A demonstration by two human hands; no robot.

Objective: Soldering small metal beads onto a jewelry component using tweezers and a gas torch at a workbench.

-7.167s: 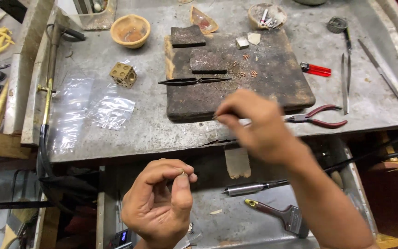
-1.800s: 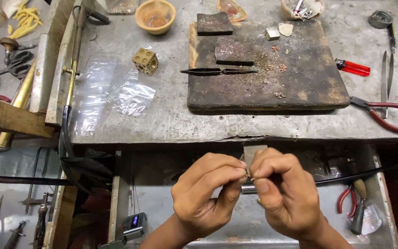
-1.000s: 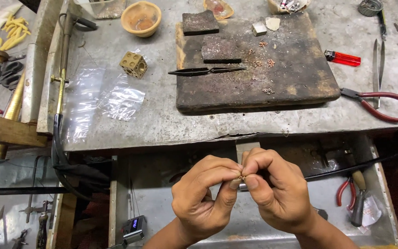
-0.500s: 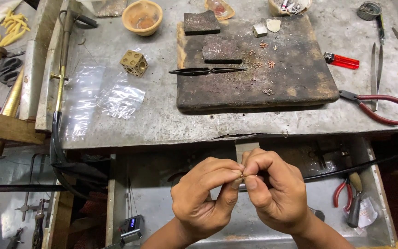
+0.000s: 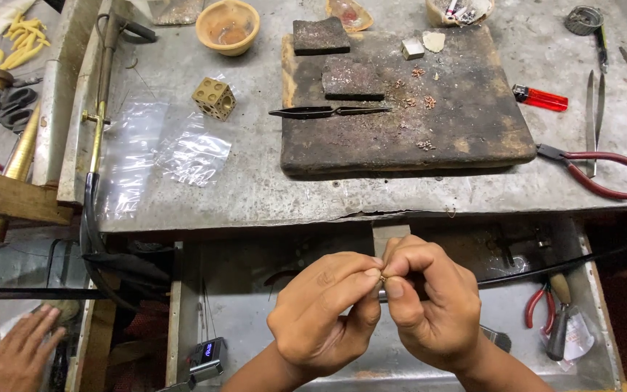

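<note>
A tiny gold-coloured piece (image 5: 383,276) is pinched between both hands, right at the point where the fingertips meet, below the front edge of the metal workbench (image 5: 255,196) and above the open drawer tray (image 5: 241,319). The left hand (image 5: 324,312) is closed, thumb and forefinger pressed on the piece from the left; the right hand (image 5: 429,305) is closed likewise and meets it from the right, so the piece lies at the shared pinch and neither hand is nearer than the other. The piece is too small for its long axis to be read; it is possibly a small ring or link, seen almost end-on. Both hands are kept well apart from the things on the bench: the dark charred soldering block (image 5: 400,109) lies straight ahead and up from the grip, with black tweezers (image 5: 328,112) laid crosswise on it, their long axis left to right. The brass dapping cube (image 5: 214,98) is set to the upper left, the red lighter (image 5: 540,98) and red-handled pliers (image 5: 589,170) to the upper right. A second pair of red pliers (image 5: 538,308) is seen in the drawer just right of the right hand. Another person's hand (image 5: 16,356) is seen at the lower left corner, well apart.
</note>
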